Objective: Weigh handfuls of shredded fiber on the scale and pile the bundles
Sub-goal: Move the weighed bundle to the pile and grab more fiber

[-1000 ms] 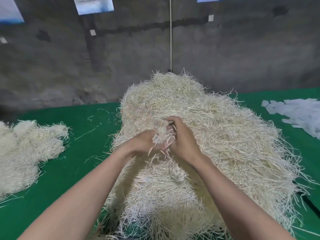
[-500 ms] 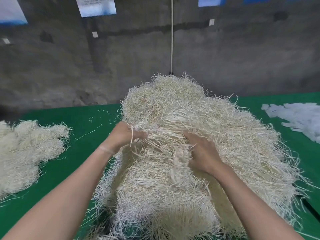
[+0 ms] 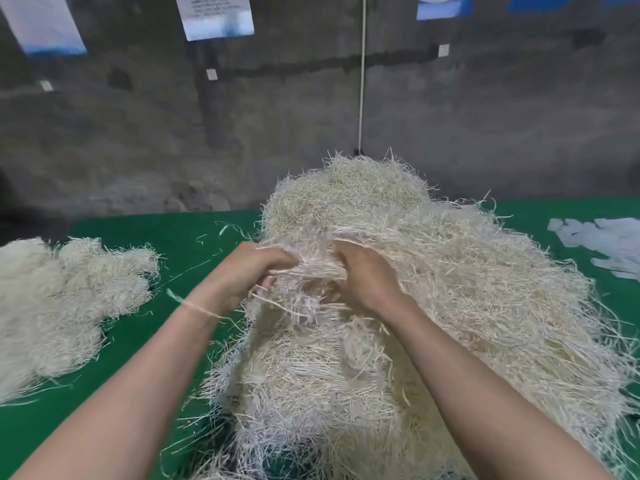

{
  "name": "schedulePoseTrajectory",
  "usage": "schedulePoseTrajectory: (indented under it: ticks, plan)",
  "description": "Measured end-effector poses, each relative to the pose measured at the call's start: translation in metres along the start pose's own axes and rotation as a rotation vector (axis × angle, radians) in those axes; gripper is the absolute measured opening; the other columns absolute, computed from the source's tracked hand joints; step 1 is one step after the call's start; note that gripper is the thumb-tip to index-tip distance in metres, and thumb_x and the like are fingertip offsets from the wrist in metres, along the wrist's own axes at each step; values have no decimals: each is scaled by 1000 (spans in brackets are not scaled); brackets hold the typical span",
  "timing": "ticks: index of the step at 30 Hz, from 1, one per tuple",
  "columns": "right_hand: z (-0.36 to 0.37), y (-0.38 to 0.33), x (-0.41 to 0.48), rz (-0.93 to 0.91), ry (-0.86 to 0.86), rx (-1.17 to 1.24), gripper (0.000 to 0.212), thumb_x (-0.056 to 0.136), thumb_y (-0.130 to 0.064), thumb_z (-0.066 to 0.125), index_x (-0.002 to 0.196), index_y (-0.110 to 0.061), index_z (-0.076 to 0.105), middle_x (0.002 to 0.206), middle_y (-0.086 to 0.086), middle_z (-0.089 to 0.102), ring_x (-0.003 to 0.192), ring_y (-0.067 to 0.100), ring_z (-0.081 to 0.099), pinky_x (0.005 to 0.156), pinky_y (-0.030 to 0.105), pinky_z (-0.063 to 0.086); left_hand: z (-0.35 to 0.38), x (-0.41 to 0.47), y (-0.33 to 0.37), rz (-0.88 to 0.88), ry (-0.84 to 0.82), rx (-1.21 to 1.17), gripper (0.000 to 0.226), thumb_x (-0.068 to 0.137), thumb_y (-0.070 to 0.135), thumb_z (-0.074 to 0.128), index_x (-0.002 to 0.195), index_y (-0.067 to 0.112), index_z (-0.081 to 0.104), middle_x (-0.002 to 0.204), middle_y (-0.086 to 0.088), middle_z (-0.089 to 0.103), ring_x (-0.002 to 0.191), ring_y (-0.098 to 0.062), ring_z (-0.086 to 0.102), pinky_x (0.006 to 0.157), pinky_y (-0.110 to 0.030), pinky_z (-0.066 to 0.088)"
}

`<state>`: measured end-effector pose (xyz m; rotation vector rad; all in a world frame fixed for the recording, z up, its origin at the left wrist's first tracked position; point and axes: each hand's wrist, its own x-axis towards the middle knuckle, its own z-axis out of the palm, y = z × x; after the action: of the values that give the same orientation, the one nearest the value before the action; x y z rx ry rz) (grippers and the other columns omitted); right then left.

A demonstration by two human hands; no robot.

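Both grips closed: left hand [image 3: 247, 276] and right hand [image 3: 369, 277] clutch one tuft [image 3: 317, 269] atop the fiber heap [image 3: 478, 299]; bundle pile [image 3: 59, 306] at nine o'clock.

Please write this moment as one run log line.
step: gathering handful | left hand: grips fiber tuft | right hand: grips fiber tuft | source: big fiber heap | bundle pile: at left, untouched

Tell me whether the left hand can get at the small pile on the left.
Probably yes: only green table lies between the left hand and the small pile, though the hand grips fibre from the big heap.
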<state>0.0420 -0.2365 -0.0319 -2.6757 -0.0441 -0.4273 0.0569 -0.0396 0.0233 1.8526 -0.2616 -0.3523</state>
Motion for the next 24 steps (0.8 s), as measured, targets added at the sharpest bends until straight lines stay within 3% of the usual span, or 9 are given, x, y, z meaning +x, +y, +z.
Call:
schedulePoseTrajectory:
  ticks: [3,4,5,6,10,14,19,22,24]
  plan:
    - [3,21,2,79,0,-124,51,79,-40,72,124,-33,48,111,-10,64,100,15,60,102,40,33,-8,-2,-13,-16,-32,22,17,76,23,66,65,10,66,55,4,66,48,0,50,44,-12,46]
    - [4,26,2,97,-19,-127,55,80,-39,70,128,-34,45,113,-9,64,105,16,60,103,41,28,-7,-4,-16,-21,-26,77,22,74,26,67,60,10,61,61,4,68,89,-7,43,60,-15,52]
    - [4,32,-1,116,-33,-145,56,81,-36,69,131,-35,43,119,-9,62,111,17,57,104,42,26,-10,-3,-21,-21,-7,163,27,73,31,69,56,12,59,62,5,67,54,-8,28,65,-16,50]
    - [4,42,-3,140,-31,-193,57,83,-31,67,134,-35,42,127,-10,58,119,18,52,106,42,26,-16,-5,-24,-21,33,242,31,71,35,70,52,13,59,61,2,66,56,-7,37,76,-17,42]
    - [-9,75,-18,262,-43,-381,54,81,-8,52,129,-33,49,132,-3,56,124,23,49,106,41,35,-56,-10,-43,-11,242,271,47,62,46,74,68,1,61,48,9,55,40,-4,49,40,-17,40]
    - [-12,30,-21,73,-139,-288,61,78,-22,68,132,-31,42,112,-3,64,109,23,57,103,37,37,-32,-2,-48,53,126,231,11,80,27,71,81,16,73,70,9,65,63,-8,58,61,-22,49]
    - [-22,-26,-34,-174,47,-104,70,73,-34,74,134,-27,41,115,-7,56,112,8,51,96,27,36,-3,0,-35,53,212,-9,18,87,5,58,76,17,66,69,14,65,67,6,56,65,-15,41]
    - [-13,-57,-21,-225,-109,285,131,43,-61,72,147,-37,-3,153,-19,1,139,3,4,114,31,8,8,-11,-15,152,200,-332,19,86,-1,52,69,8,55,70,4,58,73,-10,50,73,-23,39]
    - [5,-71,-16,-159,-243,434,136,45,-57,75,146,-39,-14,149,-20,-4,139,5,2,116,36,4,9,-17,1,257,146,-681,21,80,-4,48,63,10,45,67,-2,53,72,-17,48,77,-28,41]
